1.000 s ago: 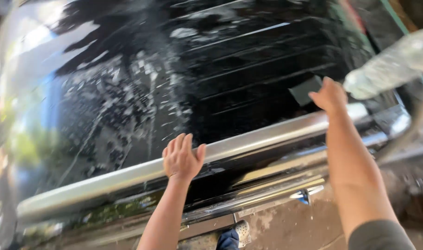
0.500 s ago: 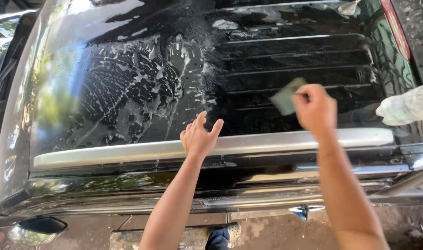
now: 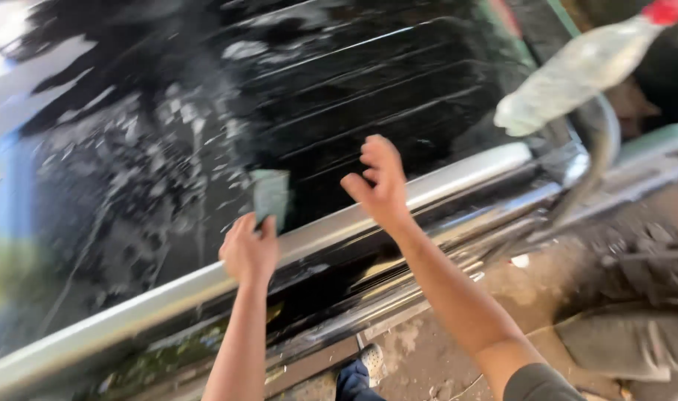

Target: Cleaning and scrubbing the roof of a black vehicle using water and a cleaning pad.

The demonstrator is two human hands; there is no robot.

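Note:
A dark car window [image 3: 368,96] fills the view, wet and streaked, with soap foam [image 3: 123,186] across its left part. My left hand [image 3: 248,251] pinches a small grey-green scraper card [image 3: 270,194] and presses it on the glass just above the chrome strip [image 3: 457,174]. Just to the right of the card, my right hand [image 3: 380,182] hovers over the glass with loose, parted fingers and holds nothing.
A clear plastic bottle with a red cap [image 3: 569,74] lies tilted at the window's upper right edge. Below the chrome strip runs the car's dark body and bumper [image 3: 398,289]. Dirt ground [image 3: 547,297] and my shoe [image 3: 370,362] show underneath.
The scraper card has passed from my right hand to my left hand. Both hands moved closer together, and the view swung and tilted.

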